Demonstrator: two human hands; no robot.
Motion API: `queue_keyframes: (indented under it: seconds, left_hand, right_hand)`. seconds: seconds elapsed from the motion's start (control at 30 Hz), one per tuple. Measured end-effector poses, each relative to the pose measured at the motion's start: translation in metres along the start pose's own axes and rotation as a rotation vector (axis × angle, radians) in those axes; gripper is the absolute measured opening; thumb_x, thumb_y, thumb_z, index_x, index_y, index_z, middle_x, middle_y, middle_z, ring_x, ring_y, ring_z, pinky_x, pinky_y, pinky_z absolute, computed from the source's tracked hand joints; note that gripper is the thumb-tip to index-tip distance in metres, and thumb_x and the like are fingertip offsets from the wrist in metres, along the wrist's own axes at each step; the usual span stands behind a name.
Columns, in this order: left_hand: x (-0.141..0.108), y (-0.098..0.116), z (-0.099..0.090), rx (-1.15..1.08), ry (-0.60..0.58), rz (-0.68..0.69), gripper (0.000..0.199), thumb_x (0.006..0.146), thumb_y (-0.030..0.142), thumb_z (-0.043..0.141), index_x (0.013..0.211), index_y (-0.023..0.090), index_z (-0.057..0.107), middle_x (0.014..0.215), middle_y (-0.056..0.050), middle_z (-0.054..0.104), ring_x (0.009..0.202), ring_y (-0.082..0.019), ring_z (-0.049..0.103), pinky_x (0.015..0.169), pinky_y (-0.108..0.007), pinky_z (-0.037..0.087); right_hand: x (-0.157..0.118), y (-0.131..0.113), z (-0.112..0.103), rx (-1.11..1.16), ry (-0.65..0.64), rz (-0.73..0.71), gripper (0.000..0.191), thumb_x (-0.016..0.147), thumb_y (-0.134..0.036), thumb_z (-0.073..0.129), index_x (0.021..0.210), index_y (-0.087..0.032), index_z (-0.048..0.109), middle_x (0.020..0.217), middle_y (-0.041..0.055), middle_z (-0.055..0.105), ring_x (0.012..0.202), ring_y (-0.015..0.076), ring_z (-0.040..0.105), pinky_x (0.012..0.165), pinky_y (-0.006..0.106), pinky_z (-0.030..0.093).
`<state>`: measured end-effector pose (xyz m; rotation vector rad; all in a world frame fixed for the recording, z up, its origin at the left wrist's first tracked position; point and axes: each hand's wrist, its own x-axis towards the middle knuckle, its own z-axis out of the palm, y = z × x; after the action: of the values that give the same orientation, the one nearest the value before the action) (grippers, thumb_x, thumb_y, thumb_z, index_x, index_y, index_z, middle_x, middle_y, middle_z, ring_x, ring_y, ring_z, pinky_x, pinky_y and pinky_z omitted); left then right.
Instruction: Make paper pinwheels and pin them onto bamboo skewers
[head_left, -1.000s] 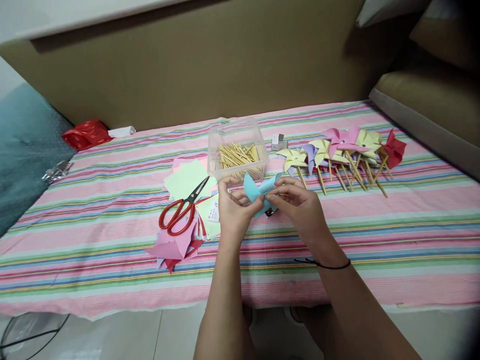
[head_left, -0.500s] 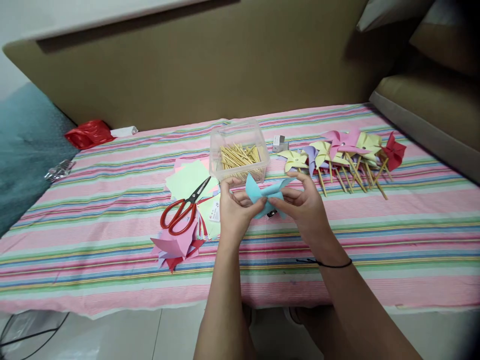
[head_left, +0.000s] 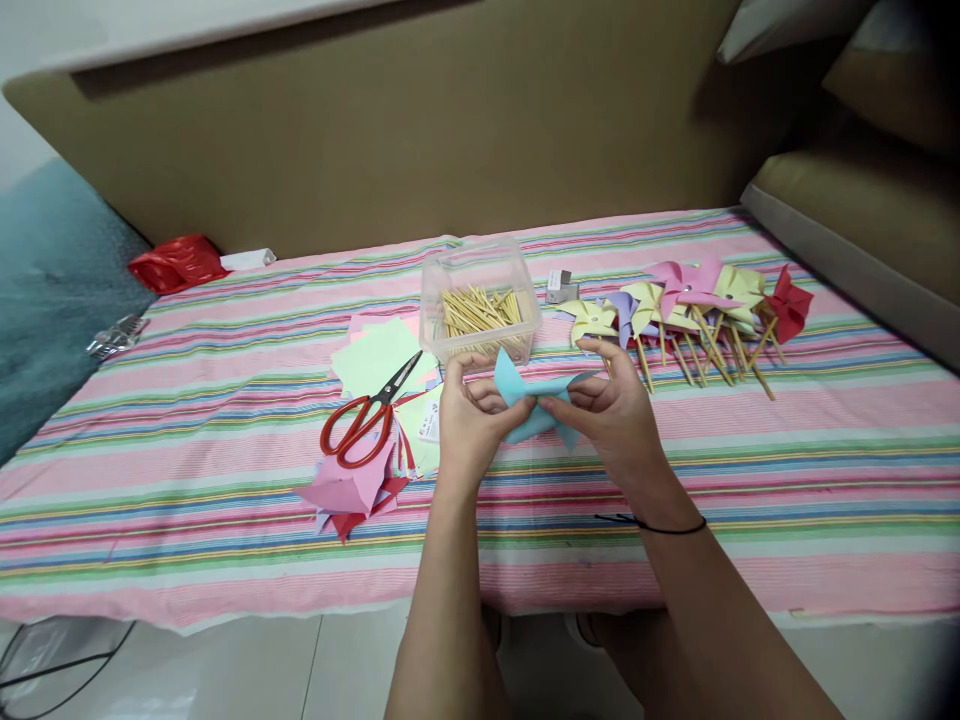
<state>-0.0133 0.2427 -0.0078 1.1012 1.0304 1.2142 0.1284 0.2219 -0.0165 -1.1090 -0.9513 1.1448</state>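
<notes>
Light-blue folded paper (head_left: 534, 426) held in both hands, mid-length of the striped cloth (head_left: 225, 430), between its near and far edges. Long axis roughly left to right, parallel to the near edge. One pointed flap at its left stands up toward the far edge; a second reaches to the right; a third, lower right, points down toward the near edge. Left hand (head_left: 469, 425): thumb and fingers gripping the paper's left part. Right hand (head_left: 619, 415): pinching near the centre, thumbs almost meeting; centre partly hidden. Clear box (head_left: 474, 264) of sticks (head_left: 480, 310) just beyond, toward the far edge. Scissors (head_left: 388, 388) left of the hands, blades aimed obliquely at the far edge. Pinwheels (head_left: 690, 285) grouped toward the far right corner.
</notes>
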Motion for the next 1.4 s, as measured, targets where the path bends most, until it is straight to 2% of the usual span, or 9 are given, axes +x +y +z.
queue_keyframes:
  seconds: [0.1, 0.27, 0.47, 0.73, 0.87, 1.23, 1.4]
  left_hand:
    - [0.0004, -0.0001, -0.0017, -0.002, -0.003, 0.006, 0.056, 0.057, 0.017, 0.078, 0.096, 0.024, 0.039, 0.063, 0.007, 0.064, 0.05, -0.01, 0.06, 0.049, -0.018, 0.046]
    - [-0.0002, 0.0011, -0.002, -0.009, -0.009, 0.005, 0.056, 0.056, 0.015, 0.078, 0.095, 0.023, 0.038, 0.06, 0.007, 0.064, 0.047, -0.009, 0.058, 0.049, -0.018, 0.046]
    - [-0.0016, 0.0022, -0.0004, -0.011, -0.011, 0.001, 0.055, 0.056, 0.014, 0.077, 0.093, 0.024, 0.038, 0.057, 0.01, 0.063, 0.046, -0.008, 0.057, 0.049, -0.017, 0.045]
    - [-0.0019, 0.003, 0.0025, -0.006, 0.002, 0.004, 0.052, 0.055, 0.011, 0.074, 0.089, 0.023, 0.038, 0.053, 0.012, 0.059, 0.044, -0.007, 0.055, 0.047, -0.014, 0.04]
    - [-0.0025, 0.0034, 0.0031, -0.008, 0.005, -0.007, 0.052, 0.054, 0.012, 0.074, 0.089, 0.024, 0.037, 0.053, 0.012, 0.06, 0.043, -0.007, 0.055, 0.046, -0.014, 0.039]
    - [-0.0035, 0.0048, 0.0041, 0.0, 0.026, -0.01, 0.055, 0.055, 0.014, 0.076, 0.093, 0.024, 0.037, 0.056, 0.01, 0.061, 0.046, -0.008, 0.056, 0.049, -0.016, 0.042]
    - [-0.0016, 0.0025, 0.002, -0.001, 0.026, -0.026, 0.057, 0.056, 0.019, 0.077, 0.096, 0.025, 0.037, 0.06, 0.009, 0.063, 0.047, -0.01, 0.058, 0.047, -0.017, 0.042]
  right_hand:
    - [0.0001, -0.0003, -0.0001, 0.01, -0.008, 0.002, 0.077, 0.055, -0.033, 0.085, 0.117, -0.026, 0.04, 0.059, -0.0077, 0.064, 0.058, 0.0181, 0.066, 0.057, 0.03, 0.055]
    - [-0.0001, 0.0003, -0.0012, 0.043, -0.023, 0.005, 0.074, 0.057, -0.029, 0.085, 0.116, -0.025, 0.041, 0.064, -0.0055, 0.067, 0.059, 0.0168, 0.066, 0.056, 0.029, 0.054]
    - [0.0001, 0.002, -0.0036, 0.001, -0.012, -0.014, 0.069, 0.058, -0.027, 0.085, 0.114, -0.025, 0.044, 0.047, -0.014, 0.051, 0.046, 0.013, 0.057, 0.051, 0.026, 0.05]
    - [0.0019, 0.0028, -0.0063, -0.029, -0.027, -0.022, 0.072, 0.054, -0.034, 0.087, 0.111, -0.028, 0.044, 0.064, -0.0045, 0.066, 0.061, 0.0221, 0.068, 0.06, 0.037, 0.057]
    - [0.0023, 0.0033, -0.0067, -0.045, -0.03, -0.035, 0.071, 0.054, -0.036, 0.087, 0.11, -0.028, 0.044, 0.068, -0.0027, 0.069, 0.065, 0.0239, 0.069, 0.063, 0.04, 0.059]
    - [0.0015, 0.0007, -0.0046, -0.044, -0.015, -0.061, 0.072, 0.058, -0.032, 0.084, 0.117, -0.028, 0.043, 0.056, -0.0083, 0.06, 0.056, 0.0203, 0.067, 0.058, 0.036, 0.057]
    - [0.0025, 0.0021, -0.0047, -0.03, -0.019, 0.012, 0.082, 0.056, -0.034, 0.085, 0.123, -0.027, 0.038, 0.059, -0.0089, 0.06, 0.059, 0.0192, 0.067, 0.057, 0.033, 0.057]
